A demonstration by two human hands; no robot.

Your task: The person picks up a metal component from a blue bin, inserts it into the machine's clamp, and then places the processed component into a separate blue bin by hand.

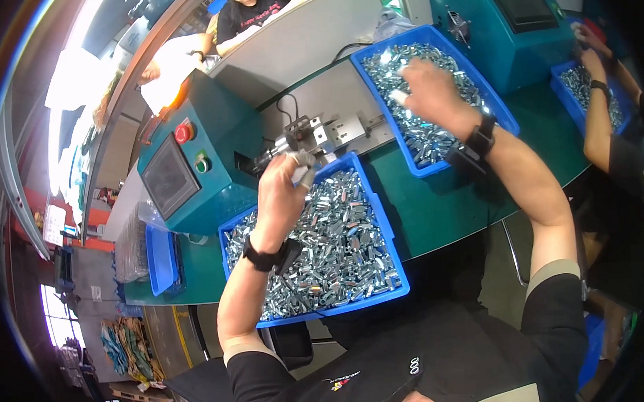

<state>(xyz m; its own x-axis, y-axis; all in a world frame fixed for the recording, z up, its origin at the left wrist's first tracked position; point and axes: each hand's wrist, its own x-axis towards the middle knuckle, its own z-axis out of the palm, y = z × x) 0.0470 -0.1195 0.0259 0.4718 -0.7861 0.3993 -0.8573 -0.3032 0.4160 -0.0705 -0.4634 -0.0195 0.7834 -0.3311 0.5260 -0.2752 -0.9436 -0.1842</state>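
Note:
My left hand [281, 201], with pale covers on its fingertips, is raised over the far edge of a blue tray [381, 224] full of small shiny metal pieces [331, 250]. Its thumb and fingers are bent together beside a metal fixture [322, 136]; whatever they grip is too small to make out. Over a second blue tray [502, 117], to the far right, hovers my right hand [435, 91]. White covers show on its thumb and a finger, which are spread apart above similar metal pieces [430, 144], with nothing seen between them.
A teal machine [224, 126] with a dark screen [170, 176] and a red button [184, 132] stands left of the fixture. Another teal machine [523, 59] is at the right. Across a grey partition [288, 43] sit people; a co-worker's arm [597, 113] reaches over another tray [566, 93].

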